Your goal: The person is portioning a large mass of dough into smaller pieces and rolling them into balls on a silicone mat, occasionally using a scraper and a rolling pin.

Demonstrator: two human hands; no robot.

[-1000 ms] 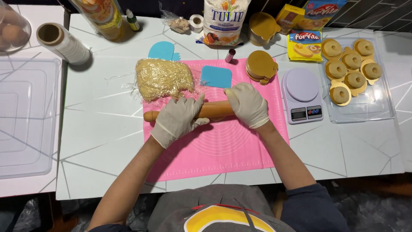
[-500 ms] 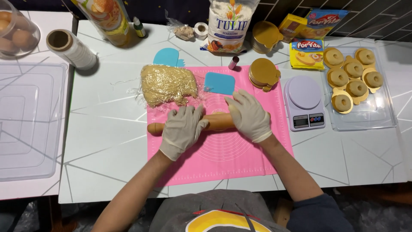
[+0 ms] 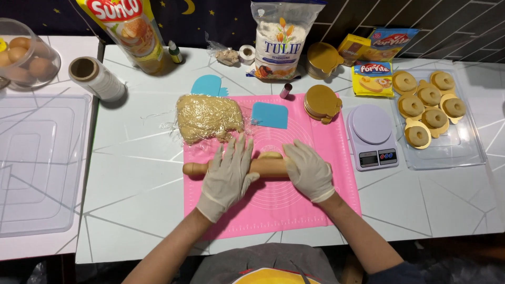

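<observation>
Both gloved hands press flat on a wooden rolling pin (image 3: pixel 238 167), palms down and fingers spread rather than curled round it: the left hand (image 3: pixel 227 178) covers the middle-left part, the right hand (image 3: pixel 309 169) the right end. A small piece of dough (image 3: pixel 270 155) shows just behind the pin between the two hands; how much lies under the pin I cannot tell.

From the head camera, the pin lies crosswise on a pink silicone mat (image 3: pixel 273 210) spread on a white table (image 3: pixel 131 184), its left handle reaching past the mat's left edge. Behind the left hand sits a lump of dough in clear plastic wrap (image 3: pixel 208 118), half on the mat. A blue scraper (image 3: pixel 270 115) lies on the mat near its far edge, with a second blue scraper (image 3: pixel 206 84) further back on the table. A stack of gold round moulds (image 3: pixel 322 102) stands at the mat's far right corner, a lilac kitchen scale (image 3: pixel 371 137) just beside the mat's right edge, and a clear tray (image 3: pixel 463 152) with ring-shaped pastries (image 3: pixel 428 108) further right. A bag of flour (image 3: pixel 279 42) stands at the table's back.
</observation>
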